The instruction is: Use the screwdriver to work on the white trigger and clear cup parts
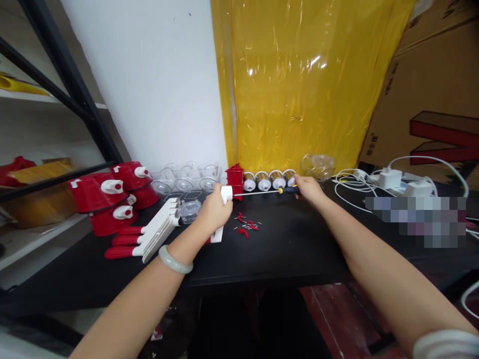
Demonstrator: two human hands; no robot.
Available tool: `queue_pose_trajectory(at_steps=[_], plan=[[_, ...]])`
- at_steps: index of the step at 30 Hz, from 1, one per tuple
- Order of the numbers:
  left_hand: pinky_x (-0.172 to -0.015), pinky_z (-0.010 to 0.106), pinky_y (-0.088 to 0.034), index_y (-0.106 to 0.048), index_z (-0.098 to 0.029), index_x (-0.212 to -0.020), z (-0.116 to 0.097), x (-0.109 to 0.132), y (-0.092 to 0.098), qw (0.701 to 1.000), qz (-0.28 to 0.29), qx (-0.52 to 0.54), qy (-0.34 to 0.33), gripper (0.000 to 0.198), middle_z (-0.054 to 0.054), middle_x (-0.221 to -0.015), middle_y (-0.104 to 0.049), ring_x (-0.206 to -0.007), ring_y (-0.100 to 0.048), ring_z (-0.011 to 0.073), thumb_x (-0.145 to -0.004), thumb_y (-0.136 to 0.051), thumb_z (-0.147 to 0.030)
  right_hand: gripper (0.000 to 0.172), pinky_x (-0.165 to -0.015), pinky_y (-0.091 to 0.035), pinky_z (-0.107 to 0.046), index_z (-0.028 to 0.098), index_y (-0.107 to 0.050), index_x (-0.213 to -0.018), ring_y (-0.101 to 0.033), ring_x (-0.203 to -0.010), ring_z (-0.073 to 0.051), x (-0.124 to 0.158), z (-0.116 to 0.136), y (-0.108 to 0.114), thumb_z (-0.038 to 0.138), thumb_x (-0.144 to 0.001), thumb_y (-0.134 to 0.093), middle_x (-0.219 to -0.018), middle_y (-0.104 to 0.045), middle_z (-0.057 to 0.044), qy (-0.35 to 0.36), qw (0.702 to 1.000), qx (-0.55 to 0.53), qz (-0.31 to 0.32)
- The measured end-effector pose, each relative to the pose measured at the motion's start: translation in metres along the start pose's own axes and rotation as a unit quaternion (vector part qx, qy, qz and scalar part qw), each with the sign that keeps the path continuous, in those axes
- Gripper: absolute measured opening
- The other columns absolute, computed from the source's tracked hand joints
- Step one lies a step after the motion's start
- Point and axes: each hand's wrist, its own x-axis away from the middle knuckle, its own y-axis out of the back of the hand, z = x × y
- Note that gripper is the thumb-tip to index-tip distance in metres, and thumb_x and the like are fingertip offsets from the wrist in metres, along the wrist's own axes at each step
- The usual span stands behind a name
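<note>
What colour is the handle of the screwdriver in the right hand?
Black with yellow marks, seen in the head view, where the right hand grips the screwdriver handle.

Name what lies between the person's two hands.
In the head view, the screwdriver shaft spans from right hand to the white part in left hand; red bits and screws lie below on the table.

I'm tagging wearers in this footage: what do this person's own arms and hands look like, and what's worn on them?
The left hand and right hand are ungloved, and both forearms are uncovered. A smooth, pale greenish-white bangle circles the left wrist. A light grey sleeve edge shows high on the right arm. No watch or markings are visible.
</note>
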Motion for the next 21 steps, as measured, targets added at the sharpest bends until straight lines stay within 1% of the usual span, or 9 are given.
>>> queue_pose_trajectory(at_steps=[4,8,10,12,14,15,18,19,21], plan=[[-0.053,0.036,-0.056,-0.048,-0.021,-0.117,0.012,-0.011,-0.004,0.980,0.111,0.140,0.093,0.033,0.000,-0.068,-0.063,-0.049,-0.066,0.0238,-0.085,-0.051,-0.019,0.044,-0.060,-0.040,-0.027,0.020,-0.061,-0.059,-0.056,-0.060,-0.018,0.012,0.009,0.004,0.037,-0.097,-0.049,-0.051,-0.055,-0.003,0.148,0.985,0.033,-0.085],[-0.049,0.034,-0.055,-0.047,-0.022,-0.114,0.017,-0.017,-0.007,0.957,0.148,0.203,0.142,0.034,-0.005,-0.059,-0.056,-0.044,-0.062,0.0213,-0.081,-0.052,-0.016,0.029,-0.064,-0.042,-0.025,0.021,-0.060,-0.068,-0.058,-0.069,-0.018,0.021,0.009,-0.003,0.035,-0.092,-0.054,-0.063,-0.057,-0.003,0.194,0.975,-0.015,-0.105],[-0.050,0.033,-0.056,-0.047,-0.022,-0.113,0.016,-0.017,-0.006,0.957,0.148,0.203,0.143,0.032,-0.005,-0.059,-0.056,-0.044,-0.063,0.0203,-0.082,-0.052,-0.016,0.011,-0.059,-0.041,-0.024,0.022,-0.061,-0.084,-0.055,-0.064,-0.015,0.019,0.007,-0.009,0.033,-0.088,-0.061,-0.066,-0.056,0.000,0.155,0.979,-0.098,-0.090],[-0.051,0.032,-0.056,-0.047,-0.022,-0.115,0.015,-0.015,-0.005,0.964,0.132,0.192,0.127,0.031,-0.004,-0.063,-0.059,-0.046,-0.064,0.0200,-0.084,-0.051,-0.017,0.020,-0.051,-0.037,-0.022,0.026,-0.058,-0.102,-0.049,-0.054,-0.013,0.015,0.005,-0.010,0.033,-0.085,-0.065,-0.063,-0.052,0.005,0.073,0.976,-0.202,-0.039],[-0.054,0.033,-0.057,-0.047,-0.022,-0.119,0.011,-0.011,-0.002,0.979,0.093,0.157,0.090,0.033,-0.001,-0.071,-0.064,-0.050,-0.067,0.0207,-0.086,-0.051,-0.019,0.021,-0.046,-0.032,-0.021,0.027,-0.055,-0.107,-0.044,-0.046,-0.011,0.011,0.005,-0.007,0.039,-0.090,-0.061,-0.060,-0.050,0.006,-0.035,0.960,-0.272,0.050],[-0.058,0.034,-0.058,-0.048,-0.021,-0.121,0.008,-0.008,0.000,0.988,0.066,0.124,0.060,0.034,0.002,-0.076,-0.067,-0.055,-0.069,0.0221,-0.087,-0.051,-0.019,0.021,-0.043,-0.029,-0.020,0.025,-0.056,-0.103,-0.041,-0.042,-0.010,0.010,0.005,-0.005,0.044,-0.094,-0.055,-0.059,-0.050,0.005,-0.093,0.951,-0.278,0.096],[-0.077,0.041,-0.058,-0.049,-0.018,-0.126,-0.002,0.002,0.006,0.999,-0.026,-0.012,-0.026,0.039,0.010,-0.089,-0.071,-0.083,-0.074,0.0309,-0.087,-0.053,-0.021,0.047,-0.037,-0.017,-0.019,0.020,-0.055,-0.081,-0.026,-0.034,-0.007,0.007,0.003,0.004,0.059,-0.100,-0.037,-0.049,-0.047,0.001,-0.240,0.931,-0.197,0.193],[-0.080,0.043,-0.057,-0.049,-0.017,-0.128,-0.005,0.005,0.008,0.997,-0.046,-0.045,-0.038,0.041,0.012,-0.091,-0.071,-0.089,-0.074,0.0337,-0.087,-0.053,-0.021,0.050,-0.036,-0.014,-0.020,0.019,-0.054,-0.075,-0.021,-0.033,-0.006,0.007,0.001,0.005,0.060,-0.100,-0.037,-0.045,-0.043,0.001,-0.263,0.930,-0.158,0.200],[-0.082,0.045,-0.055,-0.047,-0.014,-0.132,-0.011,0.009,0.011,0.994,-0.057,-0.079,-0.049,0.045,0.015,-0.093,-0.071,-0.092,-0.073,0.0363,-0.088,-0.052,-0.022,0.049,-0.036,-0.011,-0.021,0.019,-0.053,-0.069,-0.018,-0.033,-0.006,0.006,-0.001,0.005,0.055,-0.100,-0.043,-0.039,-0.037,0.002,-0.263,0.942,-0.104,0.179]])
